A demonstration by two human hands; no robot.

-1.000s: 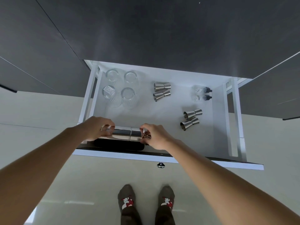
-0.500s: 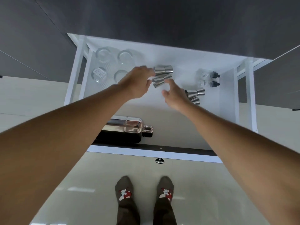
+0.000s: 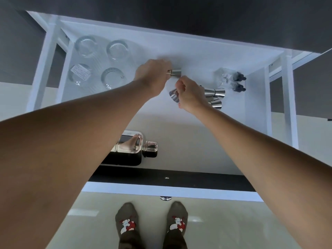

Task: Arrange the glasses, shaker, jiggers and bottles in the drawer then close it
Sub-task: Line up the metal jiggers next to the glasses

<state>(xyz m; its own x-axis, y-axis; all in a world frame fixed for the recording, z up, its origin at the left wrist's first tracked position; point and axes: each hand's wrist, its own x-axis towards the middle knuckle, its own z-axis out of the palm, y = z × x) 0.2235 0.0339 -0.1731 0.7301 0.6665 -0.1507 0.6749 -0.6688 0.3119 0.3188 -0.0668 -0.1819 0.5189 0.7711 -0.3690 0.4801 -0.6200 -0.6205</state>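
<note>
Now the left hand (image 3: 152,76) holds one jigger (image 3: 175,72) in closed fingers at the drawer's (image 3: 197,51) back middle. The right hand (image 3: 190,94) grips another jigger (image 3: 173,95), its cup sticking out beside the fingers.

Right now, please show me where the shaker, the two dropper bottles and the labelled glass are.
shaker (image 3: 128,150): head view, on its shiny body, lying on its side.
dropper bottles (image 3: 237,76): head view, on the dark cap of the farther one.
labelled glass (image 3: 80,72): head view, on its white label.
</note>
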